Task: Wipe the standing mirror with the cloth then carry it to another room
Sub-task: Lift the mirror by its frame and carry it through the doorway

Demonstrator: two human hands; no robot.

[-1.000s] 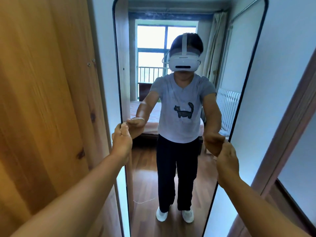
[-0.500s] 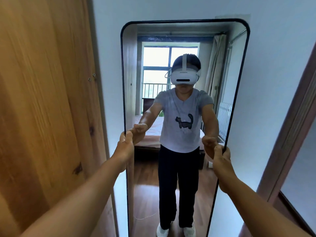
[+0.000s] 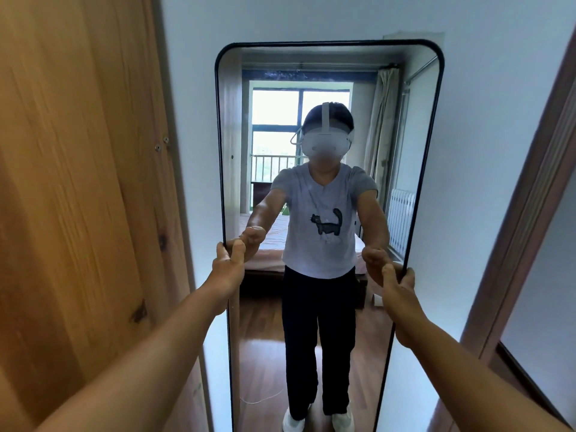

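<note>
At our far left stands a wooden panel (image 3: 78, 182). Our left hand (image 3: 229, 263) clamps the standing mirror (image 3: 330, 73) by its left black edge, fingers (image 3: 222, 249) curled behind the frame, thumb on the glass side. The mirror stands upright against the white wall (image 3: 483, 151) (rounded top corners, thin dark frame). Our right hand (image 3: 399, 286) grips the right edge likewise, fingers (image 3: 410, 274) wrapped round it. A door frame (image 3: 530, 213) rises at right
</note>
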